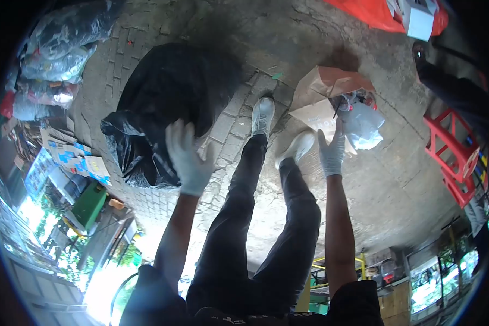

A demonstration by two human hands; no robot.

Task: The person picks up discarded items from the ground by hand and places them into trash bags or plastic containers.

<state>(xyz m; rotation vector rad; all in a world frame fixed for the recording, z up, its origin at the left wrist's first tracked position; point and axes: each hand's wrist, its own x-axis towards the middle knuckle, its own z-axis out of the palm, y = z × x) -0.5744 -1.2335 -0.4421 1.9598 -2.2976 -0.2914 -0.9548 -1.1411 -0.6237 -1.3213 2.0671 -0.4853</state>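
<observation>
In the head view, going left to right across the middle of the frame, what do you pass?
Stack of printed cardboard → black plastic bag → left hand → right hand → white plastic bag → red crate.

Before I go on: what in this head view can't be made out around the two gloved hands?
- Black bag: contents hidden by its own folds, head view.
- Left hand: back toward camera; contact with the bag not discernible.
- Right hand: fingers overlap the cardboard box; contact unclear.
- White plastic bag: contents too small.
- Red stool: cut off by the lens edge.
</observation>
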